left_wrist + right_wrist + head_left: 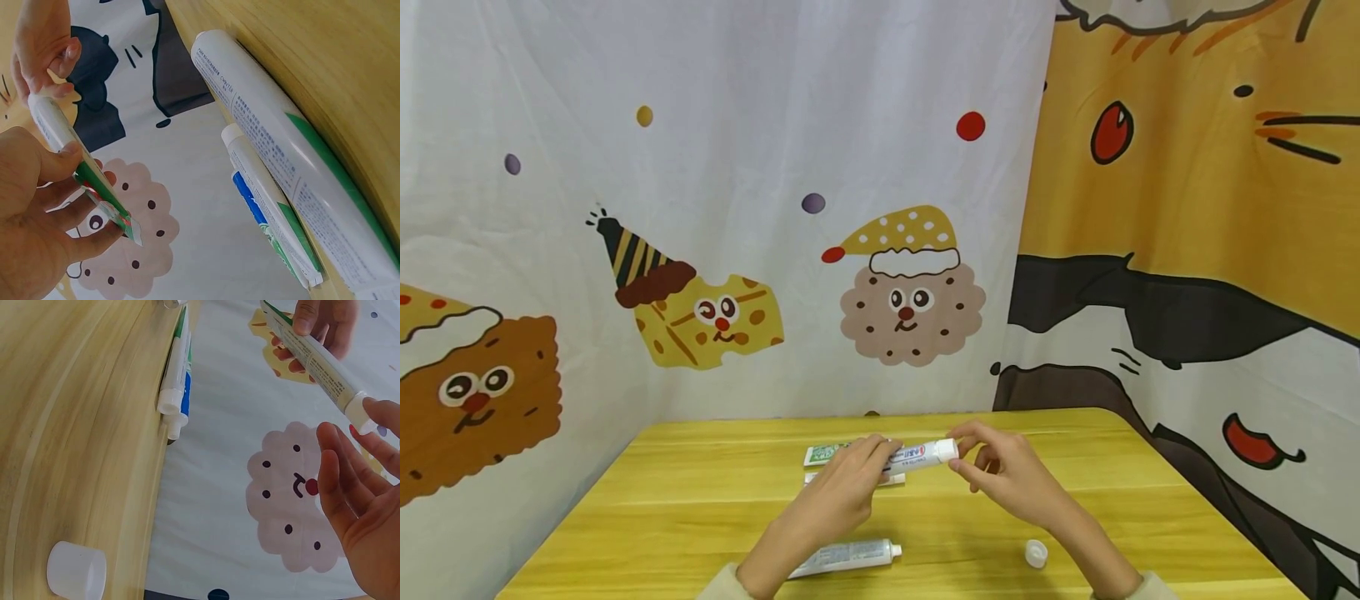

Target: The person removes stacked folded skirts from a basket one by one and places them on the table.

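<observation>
My left hand [842, 483] grips a white toothpaste tube [917, 454] with green at its tail, holding it up above the table. The tube's white cap [360, 414] points toward my right hand [1011, 479], whose thumb and a fingertip pinch it from two sides. The right hand's other fingers are spread apart from the tube. On the near part of the table lies a second toothpaste tube [850, 557], its narrow nozzle bare. A loose white cap [1036, 553] lies on the table near my right forearm.
Two more tubes lie farther back, behind my left hand: a green-and-white one [822, 455] and a white one [892, 480] with its cap on. The wooden table [685, 500] ends at a curtain [737, 125] printed with cartoon figures.
</observation>
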Demonstrator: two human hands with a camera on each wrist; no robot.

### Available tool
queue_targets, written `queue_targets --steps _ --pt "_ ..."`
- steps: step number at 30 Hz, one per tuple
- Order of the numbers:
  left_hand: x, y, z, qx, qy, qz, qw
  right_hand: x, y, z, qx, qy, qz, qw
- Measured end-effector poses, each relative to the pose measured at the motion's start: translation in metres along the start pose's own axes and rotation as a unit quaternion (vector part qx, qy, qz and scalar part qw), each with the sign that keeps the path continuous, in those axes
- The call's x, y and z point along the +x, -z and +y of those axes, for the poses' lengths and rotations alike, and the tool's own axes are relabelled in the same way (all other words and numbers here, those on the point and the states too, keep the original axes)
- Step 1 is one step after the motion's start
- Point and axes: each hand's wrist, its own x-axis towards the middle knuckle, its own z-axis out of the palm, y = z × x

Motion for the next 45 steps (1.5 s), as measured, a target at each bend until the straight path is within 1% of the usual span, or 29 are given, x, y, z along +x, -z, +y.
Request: queue_targets --steps 7,9,13,16,25,30,34,39,45 --pt "0.0004 -0.0009 0.0 0.002 0.003 -0.003 1.0 0.0011 0.001 -0.0003 -0.007 -0.036 -0.006 0.9993" --pt "0.0005 -0.0011 0.0 0.002 0.005 -0.005 1.0 0.0011 0.0013 -0.0001 -0.001 -0.034 -0.006 0.9994" --pt "0.0003 -0.0015 0.0 0.002 0.004 -0.003 1.0 0.0008 0.001 0.0006 0.008 -0.014 -0.007 0.9998" --pt "0.0 -0.0016 0.0 0.004 0.003 -0.001 1.0 0.0006 0.001 0.001 0.006 -0.007 -0.008 0.9999" --pt "0.0003 -0.0015 0.0 0.015 -0.013 0.01 0.9998 0.0001 0.001 0.0007 -0.011 -0.025 -0.013 0.9995" --pt "0.0002 -0.0013 0.0001 0.016 -0.01 0.01 0.9998 0.0005 0.0009 0.0007 0.009 -0.034 -0.013 0.9993" --pt "-0.0002 -0.0017 -0.0002 0.014 -0.007 0.008 0.9998 0.0005 0.001 0.001 0.022 -0.027 -0.01 0.9994" --pt "-0.0002 -0.0026 -0.0007 0.016 -0.012 0.012 0.9997 0.0003 0.001 0.0008 0.016 -0.01 -0.008 0.9998" --pt "0.0001 -0.0026 -0.0008 0.019 -0.012 0.008 0.9997 0.0003 0.0011 0.0002 0.007 -0.008 -0.01 0.9999"
